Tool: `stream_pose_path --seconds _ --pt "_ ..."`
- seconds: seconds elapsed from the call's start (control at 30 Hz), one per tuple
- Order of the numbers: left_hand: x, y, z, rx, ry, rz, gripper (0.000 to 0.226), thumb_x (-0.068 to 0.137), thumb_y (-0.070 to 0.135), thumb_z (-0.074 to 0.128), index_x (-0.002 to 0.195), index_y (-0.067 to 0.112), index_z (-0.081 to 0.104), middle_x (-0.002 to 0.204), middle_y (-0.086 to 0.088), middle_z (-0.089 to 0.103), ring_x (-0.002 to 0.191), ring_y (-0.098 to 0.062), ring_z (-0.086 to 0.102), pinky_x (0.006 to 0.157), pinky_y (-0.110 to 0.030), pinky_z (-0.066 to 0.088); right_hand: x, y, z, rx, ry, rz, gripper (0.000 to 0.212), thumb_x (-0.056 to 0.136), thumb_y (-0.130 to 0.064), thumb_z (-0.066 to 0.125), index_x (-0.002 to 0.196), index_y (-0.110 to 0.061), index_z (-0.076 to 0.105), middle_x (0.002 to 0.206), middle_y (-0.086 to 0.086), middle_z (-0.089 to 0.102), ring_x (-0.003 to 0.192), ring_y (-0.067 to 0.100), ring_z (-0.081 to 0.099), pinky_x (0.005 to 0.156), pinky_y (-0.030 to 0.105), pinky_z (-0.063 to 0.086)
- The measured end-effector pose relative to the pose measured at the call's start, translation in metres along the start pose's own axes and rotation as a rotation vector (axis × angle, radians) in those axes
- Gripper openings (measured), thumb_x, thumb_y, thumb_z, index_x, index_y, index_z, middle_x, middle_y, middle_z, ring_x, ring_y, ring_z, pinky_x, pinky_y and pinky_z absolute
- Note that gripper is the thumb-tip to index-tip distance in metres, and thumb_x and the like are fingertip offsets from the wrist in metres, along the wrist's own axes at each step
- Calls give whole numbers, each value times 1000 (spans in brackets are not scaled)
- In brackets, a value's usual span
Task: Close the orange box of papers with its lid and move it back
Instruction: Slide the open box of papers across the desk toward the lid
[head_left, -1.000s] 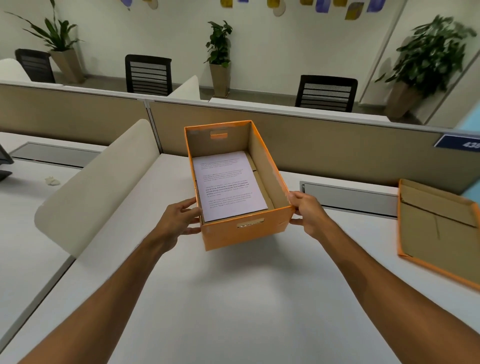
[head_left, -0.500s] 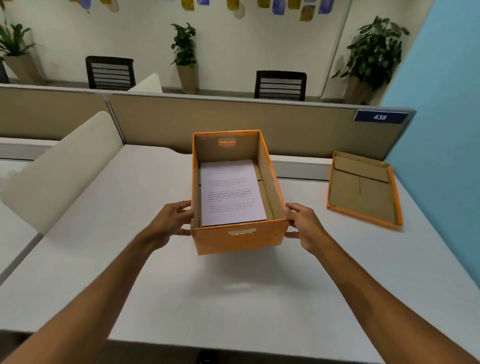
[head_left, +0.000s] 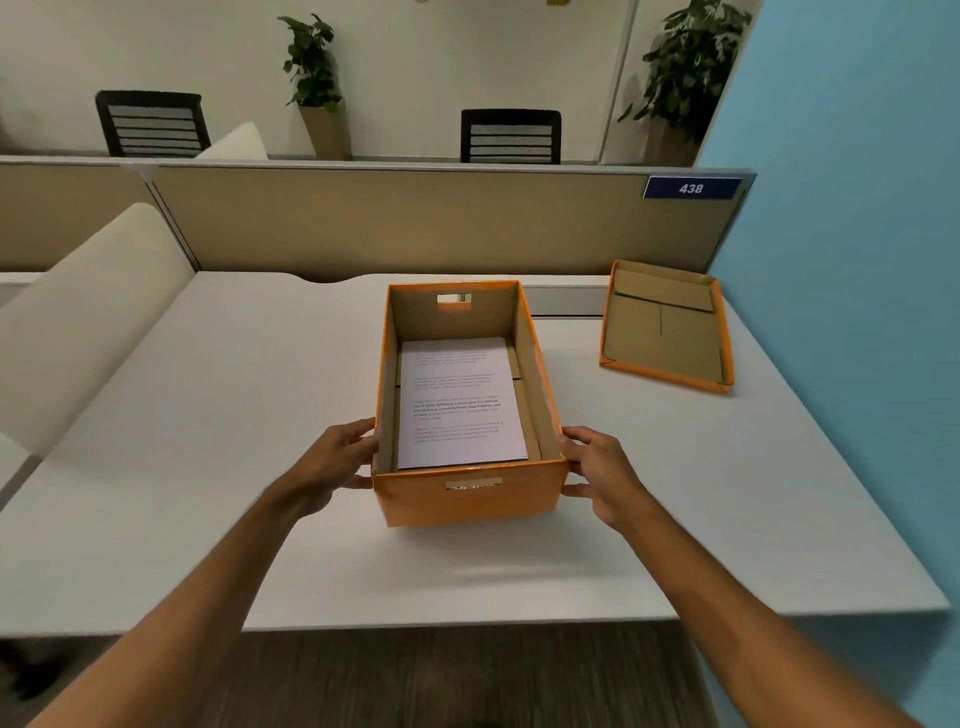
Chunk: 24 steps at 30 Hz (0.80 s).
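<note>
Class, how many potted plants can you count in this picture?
2. One plant stands behind the partition between the two chairs; the other plant stands at the far right by the blue wall. More may be hidden.

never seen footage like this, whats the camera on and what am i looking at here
There is no machine here. The camera sits on a person's head and looks forward and down, so the two bare arms reaching in from the bottom are that person's own.

The left hand and right hand press against the two sides of an open orange box, near its front end. It appears to rest on the white desk. Inside lies a stack of printed papers.

The box's lid lies upside down on the desk, further back on the right, apart from the box. It is not on the box yet.

Behind the desk stands a beige partition with a sign reading 438; chairs and potted plants show beyond it.
</note>
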<state>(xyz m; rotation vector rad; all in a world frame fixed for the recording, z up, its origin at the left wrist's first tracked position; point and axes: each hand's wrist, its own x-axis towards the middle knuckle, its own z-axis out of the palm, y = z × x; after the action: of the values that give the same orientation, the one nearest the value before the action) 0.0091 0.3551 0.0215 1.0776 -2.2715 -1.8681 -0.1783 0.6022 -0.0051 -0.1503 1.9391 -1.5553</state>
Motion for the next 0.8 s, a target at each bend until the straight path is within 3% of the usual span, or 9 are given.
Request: stream_pose_path --seconds 0.17,0.53,0.67,0.8 --pt "2 -6 -2 12 -21 -29 47 100 32 47 145 17 46 132 -13 62 121 -34 59 98 -60 48 -5 13 3 30 3 39 20 99 -25 53 111 -19 68 101 7 72 97 27 67 67 42 56" --pt "8 -27 -6 32 42 -48 51 98 37 52 146 19 45 127 -12 64 111 -30 64 91 -54 54 -6 33 14 -32 56 36 20 99 -30 52 113 -23 65 103 4 71 100 24 66 74 44 58" --pt "7 -29 1 191 186 0 55 97 40 54 145 13 46 133 -17 62 114 -35 63 93 -53 54 -3 35 15 -171 122 -7 20 97 -32 53 111 -26 65 101 0 68 99 24 64 84 46 56" --pt "2 -21 8 417 328 111 60 93 37 60 145 9 44 144 -17 53 128 -36 54 102 -50 47 -6 32 12 -305 176 -84 28 94 -42 54 107 -22 67 97 -4 66 97 20 62 86 40 52"
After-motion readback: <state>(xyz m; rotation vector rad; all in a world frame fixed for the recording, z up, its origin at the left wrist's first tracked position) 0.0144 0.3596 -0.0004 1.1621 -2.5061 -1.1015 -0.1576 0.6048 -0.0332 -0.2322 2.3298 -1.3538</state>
